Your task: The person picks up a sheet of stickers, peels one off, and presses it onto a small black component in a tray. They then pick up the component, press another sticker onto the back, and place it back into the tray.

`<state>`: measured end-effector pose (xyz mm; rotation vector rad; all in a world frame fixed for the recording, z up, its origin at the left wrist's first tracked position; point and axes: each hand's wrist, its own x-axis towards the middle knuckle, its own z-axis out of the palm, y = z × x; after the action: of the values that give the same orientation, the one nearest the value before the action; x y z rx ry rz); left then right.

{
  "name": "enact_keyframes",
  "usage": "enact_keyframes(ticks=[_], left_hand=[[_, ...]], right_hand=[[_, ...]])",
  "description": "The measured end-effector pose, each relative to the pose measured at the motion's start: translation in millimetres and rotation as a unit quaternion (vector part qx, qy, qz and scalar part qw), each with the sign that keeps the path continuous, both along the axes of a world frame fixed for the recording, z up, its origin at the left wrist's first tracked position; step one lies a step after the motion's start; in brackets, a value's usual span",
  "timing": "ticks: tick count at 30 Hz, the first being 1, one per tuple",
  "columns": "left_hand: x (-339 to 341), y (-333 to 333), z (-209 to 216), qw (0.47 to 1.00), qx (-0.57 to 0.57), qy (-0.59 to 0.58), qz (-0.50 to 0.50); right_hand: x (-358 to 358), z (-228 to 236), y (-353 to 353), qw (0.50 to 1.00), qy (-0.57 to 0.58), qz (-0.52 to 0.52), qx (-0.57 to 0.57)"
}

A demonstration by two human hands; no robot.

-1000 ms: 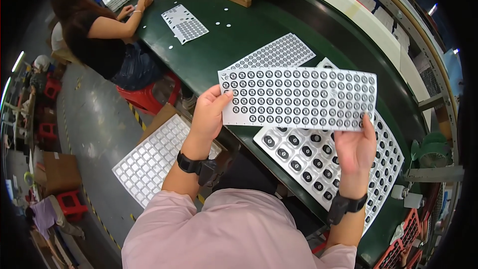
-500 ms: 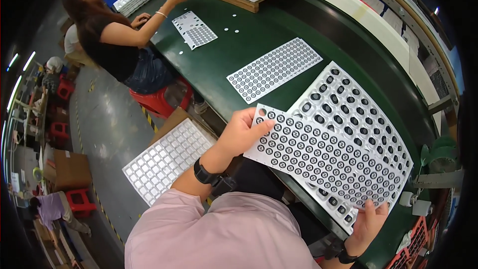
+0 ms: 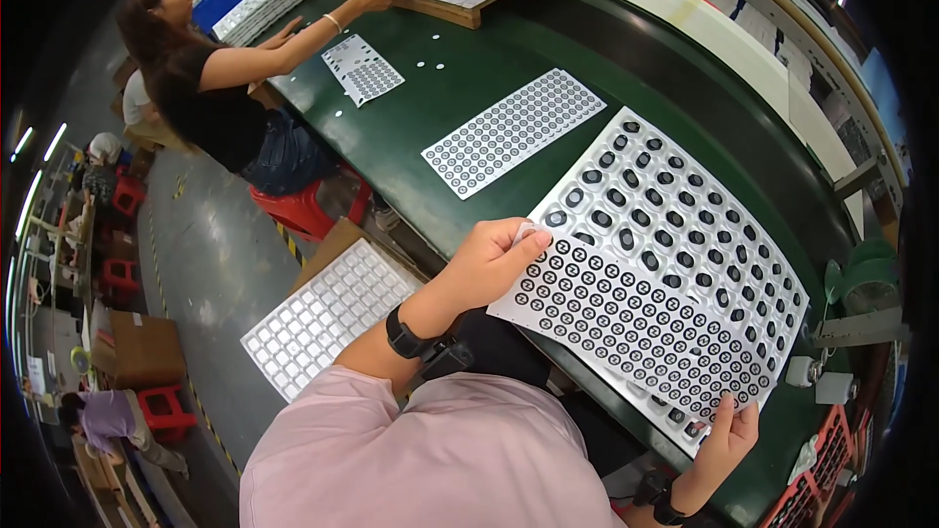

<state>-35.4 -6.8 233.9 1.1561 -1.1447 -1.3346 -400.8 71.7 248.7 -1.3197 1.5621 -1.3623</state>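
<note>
My left hand (image 3: 494, 259) pinches the upper left corner of a white sheet (image 3: 626, 325) covered with rows of round black-and-white stickers. Thumb and fingers of my right hand (image 3: 726, 442) grip the sheet's lower right corner. Stretched between both hands, the sheet bends slightly and hides the near part of a white plastic tray (image 3: 594, 158). Dark oval parts (image 3: 652, 197) sit in the tray's pockets. Another sticker sheet (image 3: 514, 132) lies flat on the green tabletop beyond my left hand.
A co-worker (image 3: 210, 78) sits at the far left, reaching toward a raised wooden board (image 3: 460, 12). A partly used sticker sheet (image 3: 364, 70) lies near them. By my left elbow is a white pocketed tray (image 3: 328, 318) over a cardboard box. Red-framed racks (image 3: 812, 474) stand at right.
My left hand has moved a little right and the sheet's left end has tilted lower, uncovering more of the tray. The co-worker's raised white item is now lower, over the wooden board.
</note>
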Motion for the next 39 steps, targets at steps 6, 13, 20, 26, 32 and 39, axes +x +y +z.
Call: enact_keyframes(ticks=[6, 13, 20, 26, 32, 39], left_hand=[[-1.7, -1.0, 0.8, 0.999, 0.001, -0.041, -0.008], [-4.1, -11.1, -5.7, 1.0, -0.027, -0.014, -0.006], [-14.7, -23.4, 5.0, 0.998, -0.052, 0.022, -0.025], [-27.2, -42.3, 13.7, 0.997, -0.045, 0.051, -0.028], [-21.4, -66.3, 14.4, 0.999, -0.023, 0.02, -0.045], [-3.8, -64.6, 24.2, 0.997, -0.001, -0.057, -0.053]], right_hand=[[-11.0, -4.6, -2.1, 1.0, 0.004, -0.006, 0.009], [-18.9, -10.0, 2.1, 1.0, -0.003, -0.013, -0.011], [-10.0, -0.6, 5.7, 0.996, -0.065, -0.057, 0.0], [-21.7, 5.0, 1.3, 0.995, -0.07, -0.063, 0.02], [-19.3, 21.9, -18.2, 0.994, -0.061, -0.071, 0.047], [-25.1, 23.4, -25.3, 0.999, -0.034, -0.005, 0.007]])
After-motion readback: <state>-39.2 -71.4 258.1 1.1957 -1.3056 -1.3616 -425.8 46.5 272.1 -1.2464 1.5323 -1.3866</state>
